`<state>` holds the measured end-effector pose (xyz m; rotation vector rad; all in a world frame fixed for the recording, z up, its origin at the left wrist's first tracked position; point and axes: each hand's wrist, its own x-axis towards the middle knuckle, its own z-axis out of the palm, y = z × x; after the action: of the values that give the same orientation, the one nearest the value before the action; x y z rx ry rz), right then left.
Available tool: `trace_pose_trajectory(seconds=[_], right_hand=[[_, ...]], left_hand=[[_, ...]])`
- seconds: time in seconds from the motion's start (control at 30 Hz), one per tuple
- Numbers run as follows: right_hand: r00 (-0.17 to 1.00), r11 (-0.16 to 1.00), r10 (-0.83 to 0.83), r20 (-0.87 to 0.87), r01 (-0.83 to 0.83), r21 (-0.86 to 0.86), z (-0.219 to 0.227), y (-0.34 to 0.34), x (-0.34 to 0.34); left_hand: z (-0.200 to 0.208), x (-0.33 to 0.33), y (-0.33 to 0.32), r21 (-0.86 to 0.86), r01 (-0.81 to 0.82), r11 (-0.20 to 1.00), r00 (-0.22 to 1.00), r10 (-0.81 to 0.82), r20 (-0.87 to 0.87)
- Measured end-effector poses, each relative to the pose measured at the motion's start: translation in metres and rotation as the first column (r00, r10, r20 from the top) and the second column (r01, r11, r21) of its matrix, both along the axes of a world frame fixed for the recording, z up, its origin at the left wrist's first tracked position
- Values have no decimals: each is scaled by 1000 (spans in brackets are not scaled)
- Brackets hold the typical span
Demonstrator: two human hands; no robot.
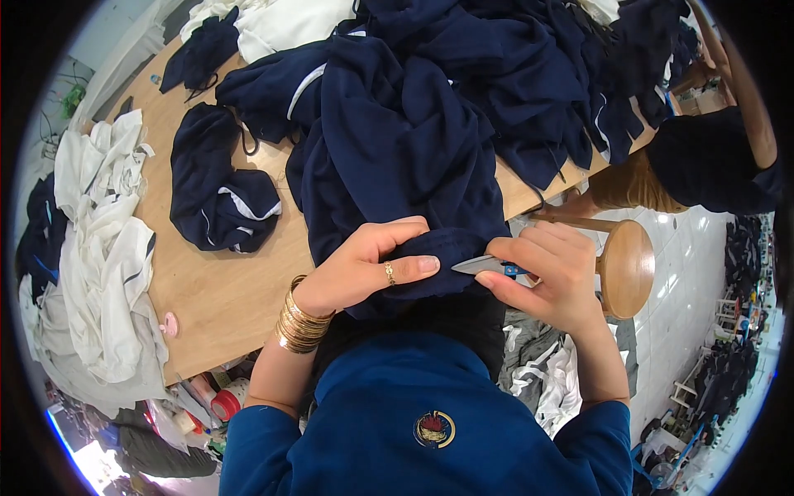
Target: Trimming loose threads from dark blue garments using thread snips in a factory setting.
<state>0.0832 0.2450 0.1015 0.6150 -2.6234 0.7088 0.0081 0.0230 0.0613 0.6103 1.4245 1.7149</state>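
Note:
A large navy blue garment [389, 157] hangs over the table's near edge toward me. My left hand [364, 264] is closed on a gathered, banded part of it, thumb on top and fingers underneath. Gold bangles and a ring are on that arm and hand. Small thread snips [478, 264] with pointed metal blades and a blue handle are held in my right hand [550, 269]. Their tip points left and lies at the edge of the gathered band. Most of the snips' handle is hidden by my right fingers.
The wooden table [198, 322] carries a smaller navy piece [198, 178], white cloth [103, 240] at left and a navy heap [513, 74] at the back. A pink disc-shaped item [170, 324] lies near its edge. At right are a round wooden stool [628, 269] and another person [703, 157].

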Motion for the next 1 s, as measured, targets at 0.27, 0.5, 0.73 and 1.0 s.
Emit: trace_pose_trajectory(seconds=[0.27,0.5,0.73,1.0], right_hand=[[999,1000,12,47,-11,-23,0,1,-1],[998,999,21,61,-18,-47,1,1,0],[998,999,21,57,-19,-43,-3,0,2],[999,999,22,31,-21,-26,-2,-1,0]], left_hand=[[2,-1,1,13,7,1000,1000,-7,-14],[0,-1,1,21,19,1000,999,-18,-34],[2,1,3,-3,22,1000,998,-22,-67],[2,-2,3,-34,23,999,997,-25,-68]])
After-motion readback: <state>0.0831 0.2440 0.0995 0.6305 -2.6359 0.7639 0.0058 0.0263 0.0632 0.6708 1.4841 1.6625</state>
